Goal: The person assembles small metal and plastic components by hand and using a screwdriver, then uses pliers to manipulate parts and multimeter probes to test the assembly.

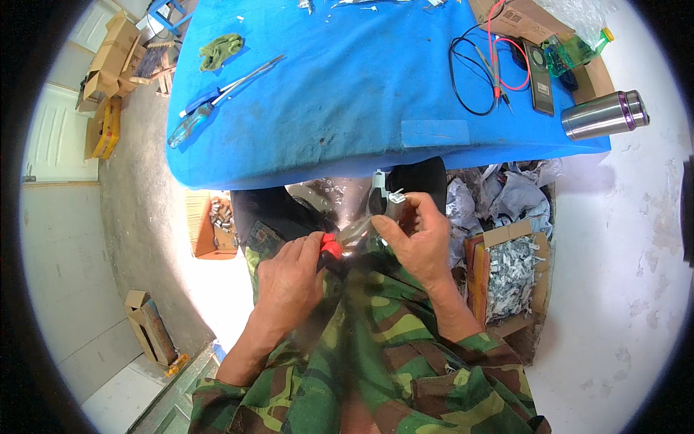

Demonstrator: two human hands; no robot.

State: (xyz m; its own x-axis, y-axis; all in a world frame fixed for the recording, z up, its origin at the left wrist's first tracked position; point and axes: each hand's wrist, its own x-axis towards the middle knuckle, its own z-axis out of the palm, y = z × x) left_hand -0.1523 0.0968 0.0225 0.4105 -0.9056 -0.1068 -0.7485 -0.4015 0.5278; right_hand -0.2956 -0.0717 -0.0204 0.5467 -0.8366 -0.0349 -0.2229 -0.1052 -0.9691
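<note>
My left hand is closed round the red-and-black handle of a hand tool above my lap. A pale, shiny part stretches from the handle toward my other hand; it is blurred, so its exact kind cannot be made out. My right hand pinches a small silvery piece with a white plastic end between thumb and fingers. The two hands are a short way apart, just in front of the table's near edge. My palm and fingers hide part of each held thing.
On the blue-covered table lie screwdrivers, a green cloth, test leads and a steel flask. Below right stands a carton of shredded scraps; below left, a box holding small metal cylinders.
</note>
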